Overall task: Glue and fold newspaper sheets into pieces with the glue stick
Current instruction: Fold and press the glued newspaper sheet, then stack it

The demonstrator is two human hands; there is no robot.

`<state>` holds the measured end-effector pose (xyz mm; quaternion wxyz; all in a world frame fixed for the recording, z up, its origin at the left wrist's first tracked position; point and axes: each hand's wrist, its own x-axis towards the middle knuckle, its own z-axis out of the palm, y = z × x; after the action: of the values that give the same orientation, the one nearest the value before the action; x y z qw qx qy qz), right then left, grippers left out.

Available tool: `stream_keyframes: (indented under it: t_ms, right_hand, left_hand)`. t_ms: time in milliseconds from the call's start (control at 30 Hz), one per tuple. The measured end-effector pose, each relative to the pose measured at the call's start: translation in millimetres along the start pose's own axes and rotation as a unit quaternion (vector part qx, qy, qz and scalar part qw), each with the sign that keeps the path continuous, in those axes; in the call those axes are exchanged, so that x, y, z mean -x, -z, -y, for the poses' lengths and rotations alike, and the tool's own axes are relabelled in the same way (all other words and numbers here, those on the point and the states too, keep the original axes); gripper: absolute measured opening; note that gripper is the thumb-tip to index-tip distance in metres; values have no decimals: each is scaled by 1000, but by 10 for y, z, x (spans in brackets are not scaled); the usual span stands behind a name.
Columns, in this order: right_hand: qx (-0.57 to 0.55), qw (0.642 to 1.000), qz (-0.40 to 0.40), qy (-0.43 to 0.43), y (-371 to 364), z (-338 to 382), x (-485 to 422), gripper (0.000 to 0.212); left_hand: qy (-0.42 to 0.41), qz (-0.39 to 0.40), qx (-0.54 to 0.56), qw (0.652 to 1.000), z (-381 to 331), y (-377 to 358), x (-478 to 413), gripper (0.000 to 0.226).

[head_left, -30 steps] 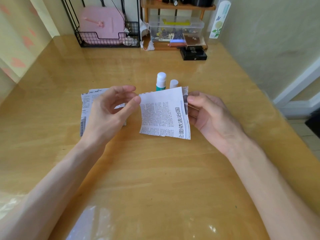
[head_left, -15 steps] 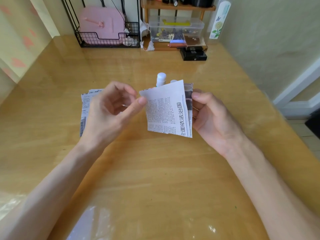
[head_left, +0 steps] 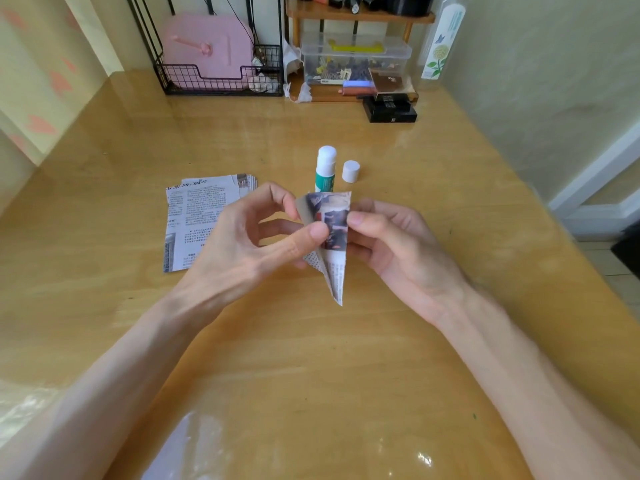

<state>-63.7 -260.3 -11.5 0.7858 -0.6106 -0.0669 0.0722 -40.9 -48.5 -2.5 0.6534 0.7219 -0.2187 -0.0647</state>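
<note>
A small newspaper piece is held above the wooden table, folded into a narrow shape that tapers to a point at the bottom. My left hand pinches its left edge between thumb and fingers. My right hand pinches its right edge, thumb on the printed photo. Behind the piece stands an uncapped glue stick with a green body, upright on the table. Its white cap stands just to the right. A stack of newspaper sheets lies flat to the left, partly behind my left hand.
At the table's far edge stand a black wire rack with a pink item, a wooden shelf over a clear plastic box, and a black box. A wall runs along the right side.
The newspaper piece was a wide flat rectangle a second ago; its left flap has been brought over to the right, so it is now narrow and folded, with the photo side facing me.
</note>
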Motion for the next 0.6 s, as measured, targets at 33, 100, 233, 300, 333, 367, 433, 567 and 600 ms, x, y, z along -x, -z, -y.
stream_keyframes:
  t_ms: [33,100,233,300,333,367,433,567,600]
  right_hand:
    - [-2,1000,-1,1,11,-3,-3,29]
    - [-7,1000,-3,-1,26,4,-5,20]
    - [-18,1000,-9,-4,29,17,-10,22]
    - [-36,999,-19,-11,38,23,-16,22]
    - [-50,998,-24,-15,50,26,-19,21]
    - [-66,997,-29,-22,61,36,-22,22]
    - [-101,993,-51,-44,93,48,-38,27]
    - [-179,977,-81,-84,152,38,-86,42]
    - [-193,974,-85,-89,169,30,-97,41]
  left_hand:
    - [-1,1,-1,1000,10,2,-2,61]
    - [-4,4,9,1000,24,9,-5,55]
    - [-15,14,13,1000,26,-7,7,38]
    - [-20,-29,-3,999,38,-6,-3,31]
    - [-20,-66,-14,998,56,9,-18,24]
    - [-18,-104,-27,994,91,41,-42,16]
    - [10,-157,-51,986,168,114,-85,17]
    - [83,-154,-56,983,228,155,-108,53]
    - [89,-146,-57,984,222,140,-106,58]
